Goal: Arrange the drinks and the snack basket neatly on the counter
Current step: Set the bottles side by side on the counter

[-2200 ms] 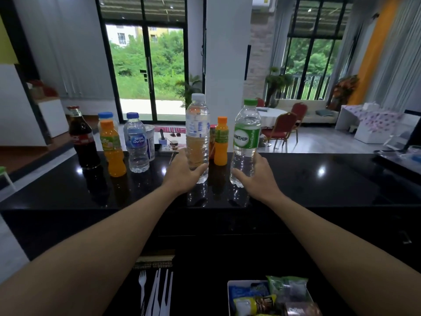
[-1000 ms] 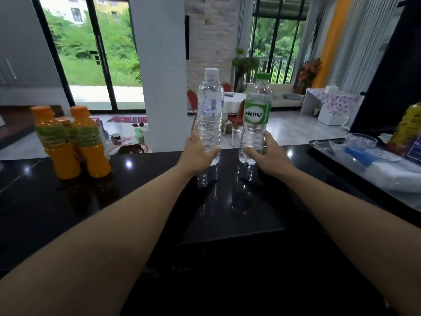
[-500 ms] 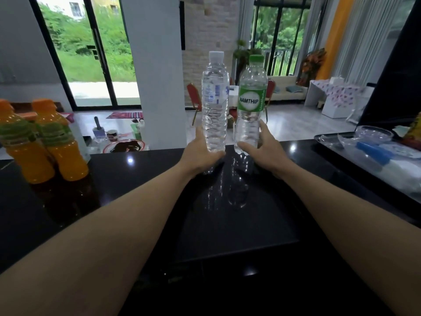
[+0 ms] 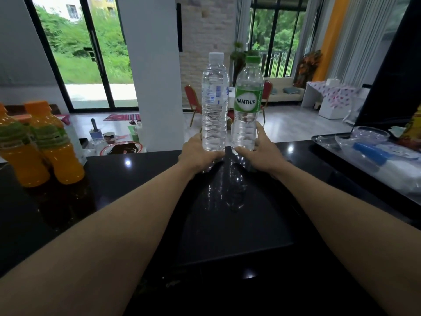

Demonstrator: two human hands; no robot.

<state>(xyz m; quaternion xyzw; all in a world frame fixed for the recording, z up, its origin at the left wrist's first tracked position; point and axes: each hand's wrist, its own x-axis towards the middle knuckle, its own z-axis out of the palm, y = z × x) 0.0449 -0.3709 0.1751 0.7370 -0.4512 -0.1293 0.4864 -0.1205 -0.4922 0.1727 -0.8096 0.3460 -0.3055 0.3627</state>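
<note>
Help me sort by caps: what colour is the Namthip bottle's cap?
Green. The head view shows the cap on the Namthip bottle clearly.

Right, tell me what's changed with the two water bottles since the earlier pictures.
Both have been carried to the right along the counter, away from the other drinks, and brought together. The white-capped bottle and the green-capped bottle, apart before, are now upright and almost touching. Nothing was let go: the left hand still grips the first near its base, the right hand the second. The juice bottles stay paired at the left.

Bright daylight from windows [image 4: 91, 65]; glare spots on black counter [image 4: 136, 190]; wide-angle edge distortion; orange bottles [image 4: 57, 151] soft.
</note>
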